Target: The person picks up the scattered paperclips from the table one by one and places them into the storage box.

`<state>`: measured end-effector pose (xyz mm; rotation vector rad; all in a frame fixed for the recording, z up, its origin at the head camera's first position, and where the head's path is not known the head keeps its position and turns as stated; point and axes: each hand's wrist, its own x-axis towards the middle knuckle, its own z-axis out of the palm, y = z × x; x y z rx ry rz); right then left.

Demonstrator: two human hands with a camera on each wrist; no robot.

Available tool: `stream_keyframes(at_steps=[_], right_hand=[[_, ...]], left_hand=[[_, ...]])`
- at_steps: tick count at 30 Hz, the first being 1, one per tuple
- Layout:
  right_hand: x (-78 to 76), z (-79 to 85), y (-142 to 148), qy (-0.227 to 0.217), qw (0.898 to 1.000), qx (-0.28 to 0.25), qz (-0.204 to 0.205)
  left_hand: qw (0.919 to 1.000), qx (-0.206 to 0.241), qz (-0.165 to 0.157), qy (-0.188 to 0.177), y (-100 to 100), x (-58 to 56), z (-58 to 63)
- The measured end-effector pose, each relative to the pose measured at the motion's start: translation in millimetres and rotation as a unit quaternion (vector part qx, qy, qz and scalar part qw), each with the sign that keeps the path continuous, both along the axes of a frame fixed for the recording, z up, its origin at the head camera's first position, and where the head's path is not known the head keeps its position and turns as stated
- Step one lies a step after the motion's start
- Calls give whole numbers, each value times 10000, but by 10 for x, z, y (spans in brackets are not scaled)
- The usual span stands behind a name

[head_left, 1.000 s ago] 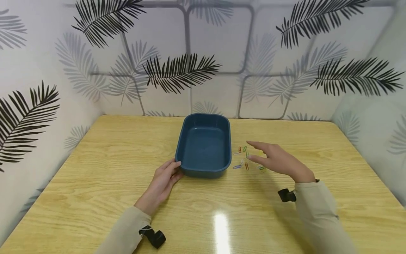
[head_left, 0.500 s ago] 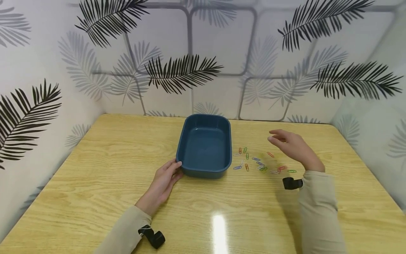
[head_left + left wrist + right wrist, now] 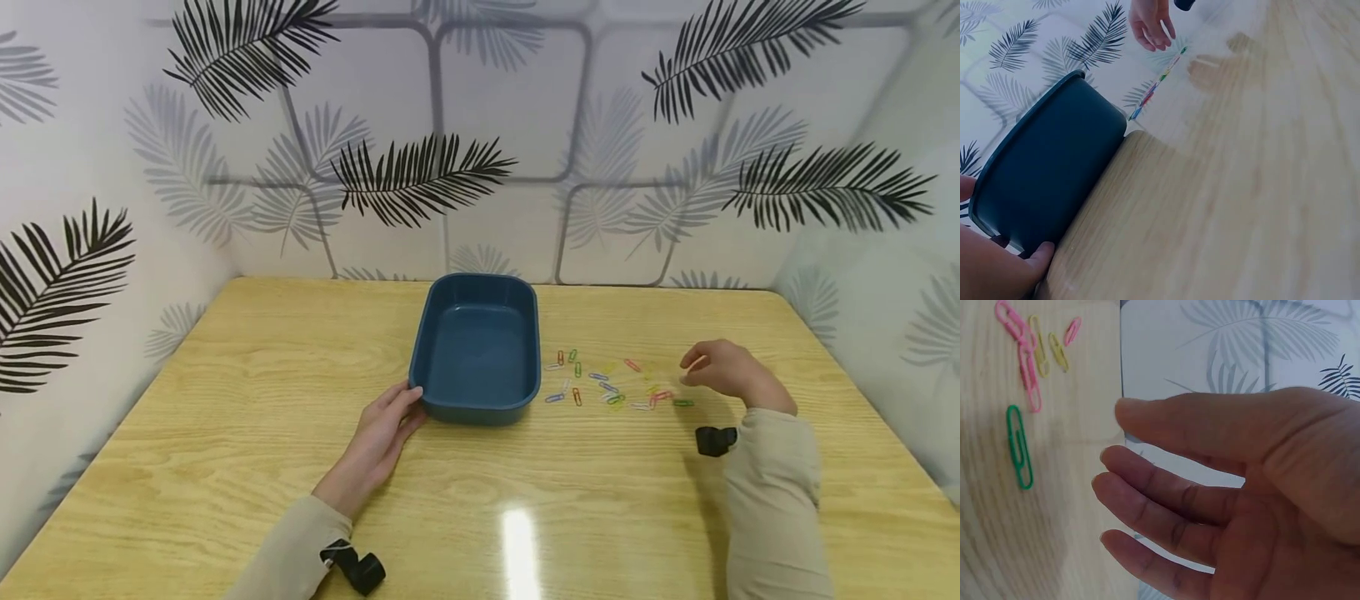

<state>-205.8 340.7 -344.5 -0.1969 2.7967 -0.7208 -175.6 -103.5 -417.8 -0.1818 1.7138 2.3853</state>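
My left hand (image 3: 381, 433) grips the near left corner of a dark blue plastic tub (image 3: 474, 415). In the left wrist view, fingertips (image 3: 1041, 257) touch the tub's outer wall (image 3: 1060, 156) low down, close to the table. Right of the tub lie scattered paper clips in several colours, among them a blue paper clip (image 3: 554, 398) and a red one. My right hand (image 3: 735, 373) hovers above the table past their right end, holding nothing, its fingers slightly bent. Close to its fingertips in the right wrist view is a green paper clip (image 3: 1020, 447), with linked pink paper clips (image 3: 1025, 359) beyond.
The wooden table (image 3: 225, 417) runs back to a wall (image 3: 510, 225) with a leaf pattern, and side walls flank it. A black wrist camera (image 3: 358, 569) is strapped to the left sleeve, another black camera (image 3: 716, 442) to the right one.
My right hand has moved rightward from above the clips, then lower toward the table at their right end. The left hand and tub stay in place; the head view shifts slightly.
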Motion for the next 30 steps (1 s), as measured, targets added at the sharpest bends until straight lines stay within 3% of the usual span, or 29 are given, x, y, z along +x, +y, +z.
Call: stream_keyframes(at_steps=[12,22,30], right_hand=[[-54,-98,10,-425,9989,-217,-32],[-75,-197,-33,-299,9995,44,128],[-38,-218,-45,-458,9986,237,-109]], left_hand=[[9999,87,37,35,-14,16,-6],[10000,39,19,41,-2,27,-9],[9999,79,-15,65,-7,18,-12]])
